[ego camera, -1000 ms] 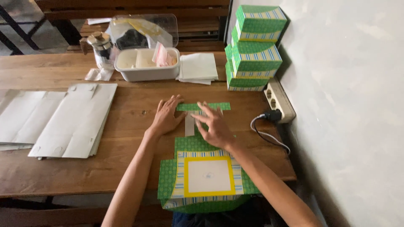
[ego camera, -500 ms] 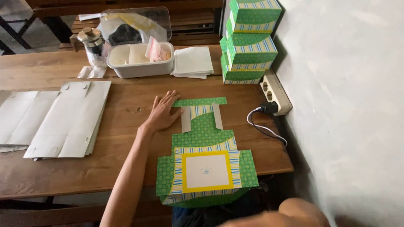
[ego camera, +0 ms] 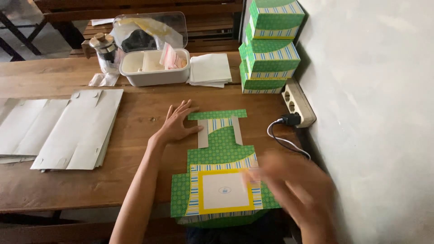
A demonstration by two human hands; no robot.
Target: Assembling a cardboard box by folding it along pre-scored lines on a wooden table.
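Wooden bench (ego camera: 135, 180) carries a flat green carton blank (ego camera: 221, 180) near its front edge, not yet folded into a box. Left hand (ego camera: 178, 124) presses flat, fingers spread, on its top flap; right hand (ego camera: 289, 190) is blurred, grip unclear. White tub (ego camera: 153, 74) holds sachets.

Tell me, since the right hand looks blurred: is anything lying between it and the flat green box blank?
Nothing visible does. The right hand is over the flat box blank near its right edge, while the left hand presses its upper flap.
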